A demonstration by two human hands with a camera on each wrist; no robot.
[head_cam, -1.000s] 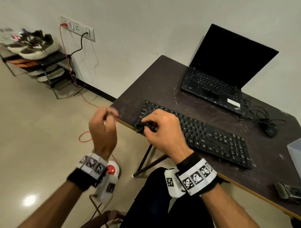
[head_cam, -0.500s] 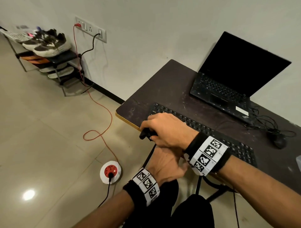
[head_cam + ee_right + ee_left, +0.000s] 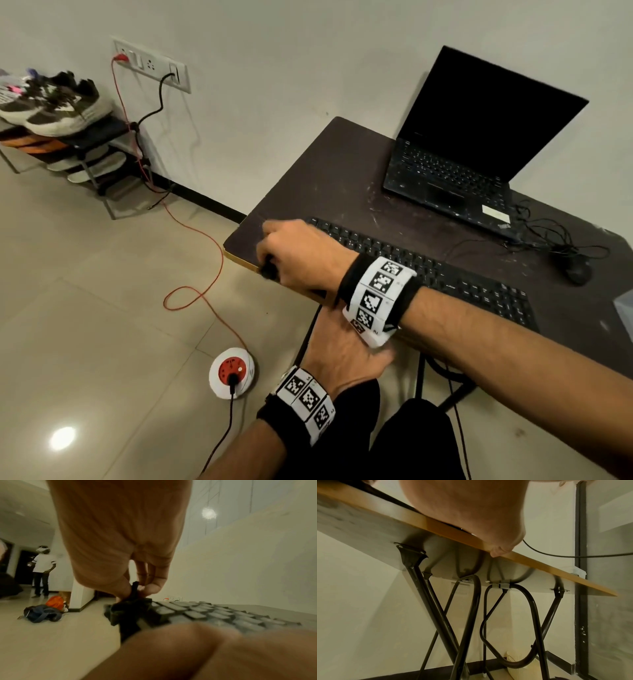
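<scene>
A black keyboard [image 3: 445, 274] lies along the front of a dark table [image 3: 325, 171]. My right hand [image 3: 270, 263] is at the keyboard's left front corner, over the table edge. Thumb and fingers pinch a small black object [image 3: 269, 271] there. The right wrist view shows the same pinch, right hand [image 3: 135, 588] on the black object [image 3: 130, 609] beside the keyboard [image 3: 205, 614]. My left hand [image 3: 342, 353] is below the table edge under my right wrist, its fingers hidden. In the left wrist view the left hand [image 3: 471, 513] touches the table's wooden edge [image 3: 556, 568].
An open laptop [image 3: 462, 154] and a mouse [image 3: 579, 272] with tangled cables sit further back. On the floor lie a round extension socket [image 3: 233, 371] and a red cable [image 3: 205, 240]. A shoe rack [image 3: 68, 137] stands by the wall. Folding legs [image 3: 436, 608] cross under the table. A person [image 3: 42, 568] stands far off.
My left hand has dropped from the air in front of the table corner to below the table edge, under my right wrist. The right hand stays at the keyboard's corner.
</scene>
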